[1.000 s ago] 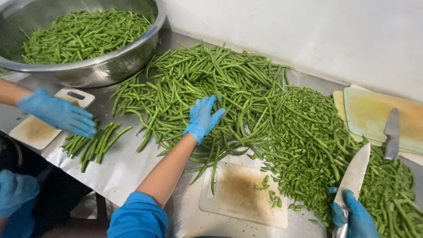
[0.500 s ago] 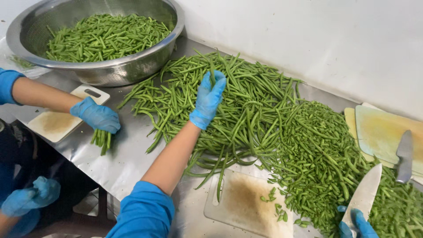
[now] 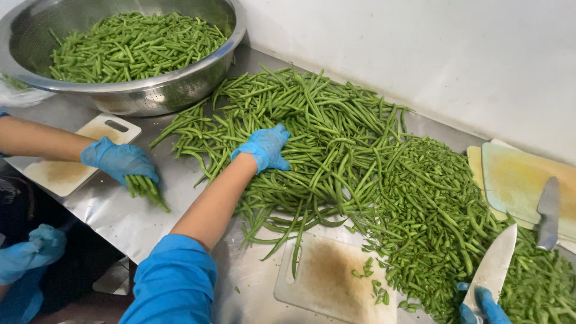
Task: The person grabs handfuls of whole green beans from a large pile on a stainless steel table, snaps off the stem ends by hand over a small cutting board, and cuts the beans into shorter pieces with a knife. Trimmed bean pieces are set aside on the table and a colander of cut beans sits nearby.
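Observation:
My left hand, in a blue glove, lies on a big pile of whole green beans with its fingers curled down over a clump of them. At the bottom right edge, my gloved right hand grips a broad knife, blade pointing up and away. A stained white cutting board with a few bean ends sits in front of me. To its right lies a heap of cut bean pieces.
A large steel colander bowl of trimmed beans stands at the back left. A co-worker's gloved hand holds a bean bunch beside a small board; that person's other hand hangs lower left. Stacked boards with a second knife lie right.
My left hand reached out over the pile, then drew back toward me with its fingers curling over beans. The co-worker's hand moved right and closed on a bunch of beans. The view shifted.

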